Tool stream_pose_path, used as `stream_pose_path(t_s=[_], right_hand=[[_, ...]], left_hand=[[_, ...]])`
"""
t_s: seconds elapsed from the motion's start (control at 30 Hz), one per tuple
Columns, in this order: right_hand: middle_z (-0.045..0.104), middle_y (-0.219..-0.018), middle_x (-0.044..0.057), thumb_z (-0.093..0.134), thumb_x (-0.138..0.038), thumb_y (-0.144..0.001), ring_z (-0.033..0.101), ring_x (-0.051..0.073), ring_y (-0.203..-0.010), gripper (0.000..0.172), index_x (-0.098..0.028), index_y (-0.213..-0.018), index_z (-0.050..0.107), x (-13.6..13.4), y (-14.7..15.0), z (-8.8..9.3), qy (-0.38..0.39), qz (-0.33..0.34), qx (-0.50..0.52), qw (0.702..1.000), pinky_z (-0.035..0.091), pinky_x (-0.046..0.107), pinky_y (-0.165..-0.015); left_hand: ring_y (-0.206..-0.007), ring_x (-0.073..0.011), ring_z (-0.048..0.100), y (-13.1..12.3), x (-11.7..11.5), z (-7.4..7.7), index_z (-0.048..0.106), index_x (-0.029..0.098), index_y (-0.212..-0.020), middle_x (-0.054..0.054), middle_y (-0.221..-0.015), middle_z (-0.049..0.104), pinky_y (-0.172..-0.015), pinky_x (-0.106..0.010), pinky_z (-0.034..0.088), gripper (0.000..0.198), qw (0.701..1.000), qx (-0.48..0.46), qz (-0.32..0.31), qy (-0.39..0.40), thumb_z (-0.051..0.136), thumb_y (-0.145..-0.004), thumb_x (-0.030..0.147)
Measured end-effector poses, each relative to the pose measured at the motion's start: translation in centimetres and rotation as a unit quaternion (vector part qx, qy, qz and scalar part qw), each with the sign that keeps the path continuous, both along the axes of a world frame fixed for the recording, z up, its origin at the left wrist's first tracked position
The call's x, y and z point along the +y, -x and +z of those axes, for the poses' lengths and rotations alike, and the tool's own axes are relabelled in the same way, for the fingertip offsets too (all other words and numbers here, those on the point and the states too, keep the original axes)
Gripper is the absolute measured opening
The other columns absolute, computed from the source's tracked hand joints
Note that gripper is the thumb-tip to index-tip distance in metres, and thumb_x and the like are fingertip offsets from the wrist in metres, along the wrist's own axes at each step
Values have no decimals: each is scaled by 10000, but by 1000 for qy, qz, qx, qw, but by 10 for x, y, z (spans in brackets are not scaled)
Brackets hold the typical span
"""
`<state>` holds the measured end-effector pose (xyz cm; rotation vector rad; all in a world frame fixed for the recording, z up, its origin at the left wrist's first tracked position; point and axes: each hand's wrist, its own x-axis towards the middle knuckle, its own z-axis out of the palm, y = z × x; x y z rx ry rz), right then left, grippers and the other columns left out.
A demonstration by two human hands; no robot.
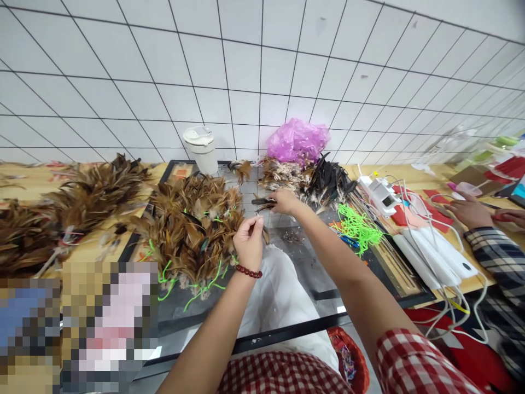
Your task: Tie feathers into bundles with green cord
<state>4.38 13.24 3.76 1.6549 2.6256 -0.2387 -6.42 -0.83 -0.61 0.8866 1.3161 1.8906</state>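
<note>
My left hand [249, 243], with a bead bracelet [248, 272] at the wrist, is closed in a pinch; brown feather tips [266, 236] stick out behind it, and their quill ends are mostly hidden. Farther forward, my right hand [284, 202] has its fingers closed on a few dark feathers [261, 202] above the glass tabletop. Left of both hands spreads a heap of brown feather bundles [192, 224] with bright green ties. Pale fluffy feathers [283, 174] and glossy black feathers [330, 180] lie just beyond my right hand.
A white lidded cup [202, 149] and a pink plastic bag [297, 139] stand by the tiled wall. To the right are green cords [361, 227], a power strip [379, 191] and tangled cables. Another person's hand [470, 210] rests at far right. More feathers [98, 191] lie left.
</note>
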Motion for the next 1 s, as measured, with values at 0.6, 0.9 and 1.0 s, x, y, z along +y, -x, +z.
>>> stream_pose_path(t_s=[0.6, 0.9, 1.0], right_hand=[[683, -1084, 187, 551, -302, -859, 612, 312, -1054, 273, -137, -1029, 686, -18, -48, 20, 17, -120, -68, 990, 376, 455, -926], [678, -1076, 139, 544, -287, -868, 617, 242, -1021, 225, -168, -992, 689, -32, -53, -23, -11, -109, -7, 994, 441, 313, -836], [656, -1096, 114, 497, -235, -891, 585, 210, -1050, 214, -167, -992, 672, -36, -60, -28, -20, -48, 11, 999, 422, 270, -859]], left_hand=[[-855, -160, 669, -5, -3, 4, 724, 166, -827, -54, -861, 737, -872, -317, 513, 191, 1000, -11, -11, 6, 701, -734, 332], [-849, -162, 673, -5, -2, 4, 724, 165, -819, -50, -852, 739, -862, -317, 518, 202, 1000, -23, -13, 12, 708, -715, 338], [-860, -169, 673, -5, -2, 4, 723, 165, -821, -54, -860, 742, -874, -329, 516, 203, 1000, -25, -9, 14, 712, -709, 334]])
